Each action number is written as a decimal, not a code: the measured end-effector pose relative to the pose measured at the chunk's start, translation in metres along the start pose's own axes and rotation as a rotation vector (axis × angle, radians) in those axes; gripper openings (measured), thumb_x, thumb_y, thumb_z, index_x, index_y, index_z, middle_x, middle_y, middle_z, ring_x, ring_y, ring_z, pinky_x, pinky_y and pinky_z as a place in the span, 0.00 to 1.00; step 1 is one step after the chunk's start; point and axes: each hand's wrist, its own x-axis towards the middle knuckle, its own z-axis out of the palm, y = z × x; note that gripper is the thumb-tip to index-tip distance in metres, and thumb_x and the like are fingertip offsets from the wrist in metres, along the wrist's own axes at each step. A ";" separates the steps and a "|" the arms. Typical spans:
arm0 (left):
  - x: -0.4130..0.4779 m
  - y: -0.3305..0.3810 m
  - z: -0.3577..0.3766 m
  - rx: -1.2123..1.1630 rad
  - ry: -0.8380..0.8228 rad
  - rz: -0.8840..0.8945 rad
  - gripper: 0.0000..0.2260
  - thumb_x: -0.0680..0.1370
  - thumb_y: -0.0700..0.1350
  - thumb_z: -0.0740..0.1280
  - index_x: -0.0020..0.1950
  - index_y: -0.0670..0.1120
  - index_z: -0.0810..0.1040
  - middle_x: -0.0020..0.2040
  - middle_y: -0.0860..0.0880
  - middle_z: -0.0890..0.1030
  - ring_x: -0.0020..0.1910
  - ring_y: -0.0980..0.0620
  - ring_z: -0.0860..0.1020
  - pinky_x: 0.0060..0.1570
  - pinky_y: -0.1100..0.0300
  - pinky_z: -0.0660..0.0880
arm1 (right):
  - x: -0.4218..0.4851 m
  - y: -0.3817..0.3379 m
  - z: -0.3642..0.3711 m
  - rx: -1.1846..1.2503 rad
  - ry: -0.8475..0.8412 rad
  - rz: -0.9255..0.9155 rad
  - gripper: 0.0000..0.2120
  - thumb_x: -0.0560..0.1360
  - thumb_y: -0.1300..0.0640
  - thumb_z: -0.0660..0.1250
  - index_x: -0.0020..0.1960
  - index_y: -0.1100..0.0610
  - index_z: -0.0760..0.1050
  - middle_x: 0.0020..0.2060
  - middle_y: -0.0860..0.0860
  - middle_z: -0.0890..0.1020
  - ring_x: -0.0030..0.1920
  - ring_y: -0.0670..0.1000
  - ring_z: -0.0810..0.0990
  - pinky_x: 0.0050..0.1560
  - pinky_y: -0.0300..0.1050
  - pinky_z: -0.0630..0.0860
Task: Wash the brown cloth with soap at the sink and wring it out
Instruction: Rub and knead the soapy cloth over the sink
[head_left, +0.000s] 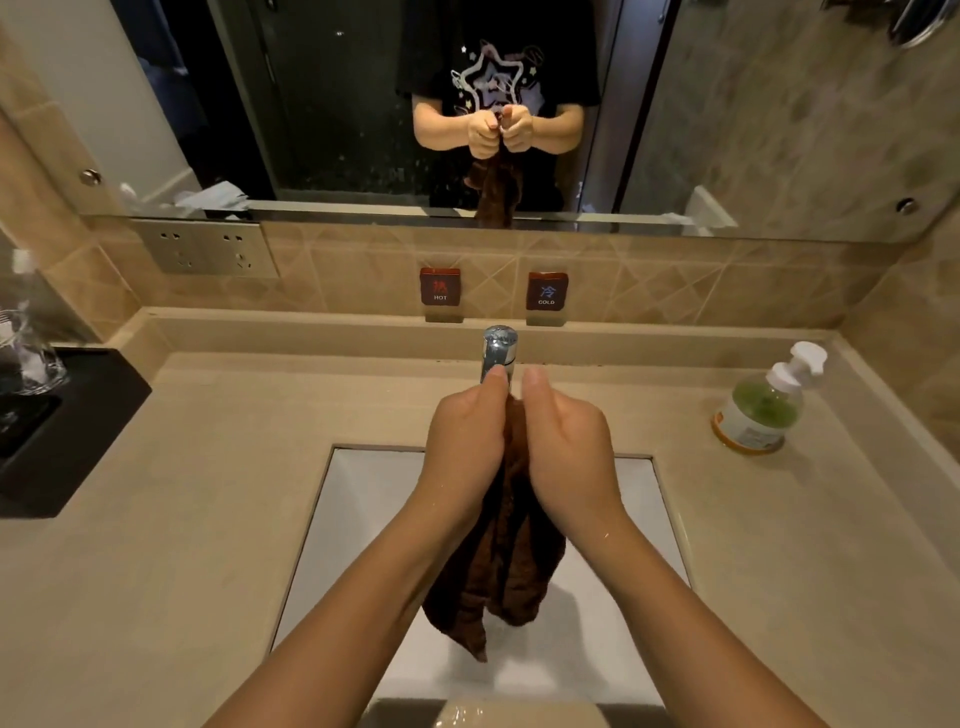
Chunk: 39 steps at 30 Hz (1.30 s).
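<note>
Brown cloth (498, 571): bunched lengthwise, hanging above the white sink (358, 499). Left hand (467, 431): fingers clamped round the cloth's top, over the sink. Right hand (566, 441): gripping likewise, close alongside. Soap pump bottle (763, 410): upright, right of the sink

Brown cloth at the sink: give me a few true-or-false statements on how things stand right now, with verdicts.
1. The left hand and right hand both grip the brown cloth at its top. True.
2. The soap bottle stands on the counter, right of the sink. True.
3. The brown cloth lies flat on the counter. False: it hangs from the hands over the sink.
4. The left hand presses the soap pump. False: it holds the brown cloth.
</note>
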 end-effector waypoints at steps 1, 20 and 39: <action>0.001 -0.001 0.000 -0.005 0.008 -0.003 0.24 0.82 0.51 0.56 0.44 0.31 0.77 0.36 0.41 0.78 0.35 0.50 0.76 0.35 0.60 0.70 | -0.002 -0.001 0.001 -0.012 -0.010 -0.011 0.24 0.80 0.51 0.54 0.25 0.51 0.64 0.20 0.45 0.68 0.24 0.43 0.68 0.27 0.34 0.63; 0.003 -0.016 0.010 -0.057 0.038 -0.061 0.22 0.82 0.52 0.56 0.37 0.40 0.80 0.32 0.45 0.81 0.34 0.51 0.79 0.36 0.59 0.73 | 0.000 0.014 0.010 -0.085 0.052 -0.026 0.23 0.80 0.50 0.53 0.26 0.49 0.64 0.23 0.47 0.70 0.24 0.43 0.68 0.28 0.39 0.64; 0.002 -0.006 0.012 -0.087 0.010 -0.055 0.24 0.81 0.53 0.56 0.46 0.31 0.77 0.37 0.41 0.78 0.36 0.48 0.76 0.38 0.57 0.71 | 0.015 0.017 0.002 -0.045 0.091 -0.005 0.25 0.81 0.53 0.53 0.24 0.51 0.60 0.20 0.45 0.65 0.23 0.43 0.66 0.28 0.40 0.62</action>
